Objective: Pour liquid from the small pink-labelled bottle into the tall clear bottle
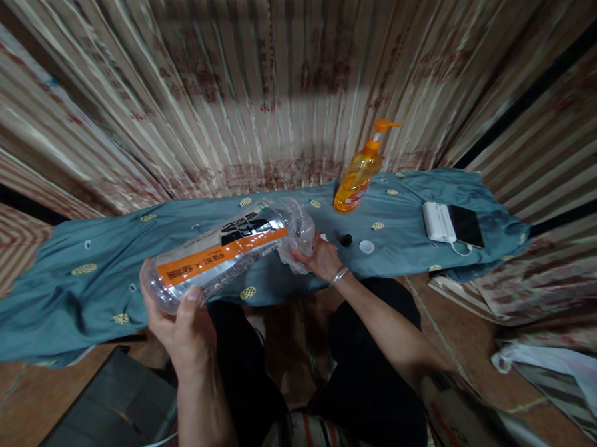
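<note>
I hold the bottle sideways over the bench edge, left hand wrapped round its base w/ thumb on top to steady it, right hand closed round the neck end w/ a clear crumpled wrap or cloth pressed there, so the label faces up. Two caps lie on the cloth just right of my right hand, pump bottle stands behind, phone and white pack lie well apart at right. Bottle mouth's hidden under my grip, can't tell if it's capped; label text too blurred to read, and my legs are cut off below.
</note>
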`<action>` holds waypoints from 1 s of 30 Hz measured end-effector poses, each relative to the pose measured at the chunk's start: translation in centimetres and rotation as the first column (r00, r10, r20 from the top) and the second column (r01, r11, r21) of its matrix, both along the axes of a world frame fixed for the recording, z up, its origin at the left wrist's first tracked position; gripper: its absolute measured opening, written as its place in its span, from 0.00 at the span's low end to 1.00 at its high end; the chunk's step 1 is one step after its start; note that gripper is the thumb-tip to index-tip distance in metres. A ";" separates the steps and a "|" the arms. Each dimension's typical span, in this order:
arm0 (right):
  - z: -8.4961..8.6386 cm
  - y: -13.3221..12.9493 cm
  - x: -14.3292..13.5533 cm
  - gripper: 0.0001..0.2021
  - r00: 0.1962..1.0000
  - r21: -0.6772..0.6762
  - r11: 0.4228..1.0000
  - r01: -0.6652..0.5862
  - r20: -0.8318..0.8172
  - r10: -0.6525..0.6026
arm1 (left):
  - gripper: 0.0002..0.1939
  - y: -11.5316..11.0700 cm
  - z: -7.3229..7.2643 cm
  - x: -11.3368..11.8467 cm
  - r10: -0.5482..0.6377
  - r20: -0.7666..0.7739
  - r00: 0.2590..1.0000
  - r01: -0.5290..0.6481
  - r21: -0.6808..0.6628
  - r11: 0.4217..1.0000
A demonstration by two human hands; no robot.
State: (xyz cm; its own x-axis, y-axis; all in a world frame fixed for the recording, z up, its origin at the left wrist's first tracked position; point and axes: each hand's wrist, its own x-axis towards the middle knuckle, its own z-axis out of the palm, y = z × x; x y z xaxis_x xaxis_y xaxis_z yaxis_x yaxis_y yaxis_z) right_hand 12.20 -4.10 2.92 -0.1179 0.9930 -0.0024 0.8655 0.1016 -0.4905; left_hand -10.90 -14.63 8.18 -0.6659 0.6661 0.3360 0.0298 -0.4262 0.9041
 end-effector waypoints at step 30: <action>-0.4 0.2 0.0 0.31 1.000 0.010 1.000 0.001 -0.018 0.000 | 0.38 0.1 0.2 0.4 -0.011 0.015 1.000 0.011 0.033 0.999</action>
State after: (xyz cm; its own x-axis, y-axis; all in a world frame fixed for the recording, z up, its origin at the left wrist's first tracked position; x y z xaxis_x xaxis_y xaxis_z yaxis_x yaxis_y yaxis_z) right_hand 12.17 -3.94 2.49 -0.1173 0.9931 0.0095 0.8566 0.1060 -0.5049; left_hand -10.49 -14.54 8.39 -0.6638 0.6621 0.3478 0.0113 -0.4560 0.8899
